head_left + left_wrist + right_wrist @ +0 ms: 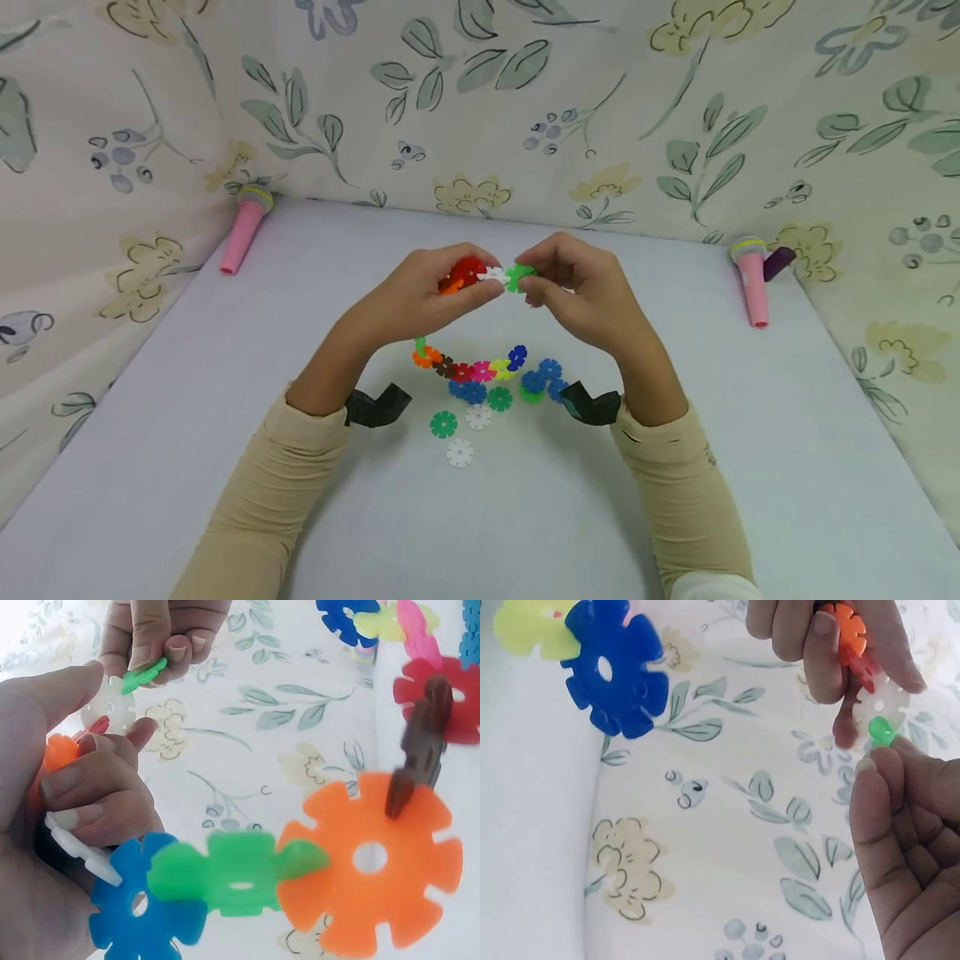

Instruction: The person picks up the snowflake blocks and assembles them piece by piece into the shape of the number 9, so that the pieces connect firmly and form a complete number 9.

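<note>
At the centre of the head view, a green snowflake disc [518, 276] is pinched between the thumb and fingertips of the right hand [581, 292], its edge meeting a white snowflake disc [492, 273]. That white disc ends a small cluster of red and orange discs [459, 276] gripped in the curled fingers of the left hand [420, 296]. Both hands hover above the table [150, 433]. Just below them hangs a curved chain of joined discs [471, 367], orange, brown, pink, yellow and blue. Loose discs [459, 435] in blue, green and white lie on the table nearby. A pink toy microphone [243, 229] rests at the upper left, another pink microphone [752, 279] at the upper right, against the floral cloth [480, 108].
</note>
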### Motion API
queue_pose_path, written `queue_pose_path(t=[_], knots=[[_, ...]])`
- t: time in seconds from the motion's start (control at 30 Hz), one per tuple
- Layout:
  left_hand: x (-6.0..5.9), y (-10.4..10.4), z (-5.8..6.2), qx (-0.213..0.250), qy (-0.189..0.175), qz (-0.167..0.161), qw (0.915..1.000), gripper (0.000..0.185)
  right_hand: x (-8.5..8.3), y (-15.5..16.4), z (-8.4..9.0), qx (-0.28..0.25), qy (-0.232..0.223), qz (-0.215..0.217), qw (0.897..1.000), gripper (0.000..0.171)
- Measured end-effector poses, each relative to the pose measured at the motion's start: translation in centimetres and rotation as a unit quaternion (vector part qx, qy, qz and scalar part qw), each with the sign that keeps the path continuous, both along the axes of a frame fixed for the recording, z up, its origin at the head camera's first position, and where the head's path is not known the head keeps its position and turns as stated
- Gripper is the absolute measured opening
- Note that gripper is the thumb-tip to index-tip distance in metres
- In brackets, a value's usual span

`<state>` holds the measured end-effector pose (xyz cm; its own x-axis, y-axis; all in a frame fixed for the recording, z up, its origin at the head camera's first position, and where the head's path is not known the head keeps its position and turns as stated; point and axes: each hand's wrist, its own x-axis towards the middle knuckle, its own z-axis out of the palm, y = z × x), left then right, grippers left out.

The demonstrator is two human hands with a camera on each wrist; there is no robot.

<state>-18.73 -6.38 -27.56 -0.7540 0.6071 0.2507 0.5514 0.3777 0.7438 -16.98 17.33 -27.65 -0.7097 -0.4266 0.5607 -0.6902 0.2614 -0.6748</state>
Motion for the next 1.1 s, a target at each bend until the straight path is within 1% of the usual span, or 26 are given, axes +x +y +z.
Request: queue_pose_path(t=[0.2,0.4,0.47,0.57,0.63,0.73,0.8,0.87,0.93,0.97,1.0,1.03,1.07,1.1], knots=[[0.1,0.0,-0.1,0.005,0.006,-0.011,0.9999,0.036,0.3,-1.0,-0.2,-0.04,-0.015,-0.028,0.999,0.012],[0.1,-0.1,-0.1,-0.001,0.015,-0.028,0.9995,0.036,0.3,-1.5,-0.2,-0.068,-0.067,-0.022,0.995,0.009],[0.1,-0.2,0.0,0.001,0.013,-0.037,0.9992,0.037,0.3,-1.3,-0.2,-0.064,-0.074,-0.022,0.995,0.01],[0.0,-0.2,0.0,0.007,0.012,-0.046,0.9988,0.039,0.3,-1.1,0.0,-0.048,-0.068,-0.015,0.996,0.011],[0.0,-0.2,-0.1,0.009,0.016,-0.045,0.9988,0.043,0.3,-0.9,0.1,-0.037,-0.061,-0.01,0.997,0.014],[-0.1,-0.1,-0.2,0.011,0.031,-0.029,0.999,0.046,0.2,-0.8,0.3,-0.021,-0.053,-0.009,0.998,0.02],[-0.1,-0.2,-0.3,0.01,0.044,-0.015,0.9988,0.043,0.1,-0.5,0.4,-0.004,-0.054,-0.017,0.998,0.025],[-0.2,-0.4,-0.2,0.012,0.054,-0.001,0.9985,0.038,-0.1,0.0,0.4,0.022,-0.056,-0.036,0.998,0.028],[-0.3,-0.8,-0.1,0.018,0.06,0.012,0.9979,0.034,-0.4,0.7,0.2,0.059,-0.068,-0.062,0.994,0.027],[-0.4,-1.0,0.0,0.022,0.061,0.02,0.9977,0.034,-0.6,1.0,0.1,0.085,-0.076,-0.076,0.991,0.023],[-0.4,-1.3,0.1,0.025,0.061,0.028,0.9974,0.034,-0.8,1.4,-0.1,0.118,-0.091,-0.086,0.985,0.019],[-0.5,-1.6,0.2,0.027,0.063,0.035,0.9971,0.034,-1.1,1.6,-0.4,0.16,-0.107,-0.091,0.977,0.015],[-0.5,-1.8,0.3,0.027,0.064,0.042,0.9967,0.035,-1.3,1.8,-0.8,0.206,-0.129,-0.089,0.966,0.012],[-0.5,-2.1,0.4,0.028,0.066,0.047,0.9963,0.036,-1.6,1.8,-1.2,0.256,-0.155,-0.079,0.951,0.011]])
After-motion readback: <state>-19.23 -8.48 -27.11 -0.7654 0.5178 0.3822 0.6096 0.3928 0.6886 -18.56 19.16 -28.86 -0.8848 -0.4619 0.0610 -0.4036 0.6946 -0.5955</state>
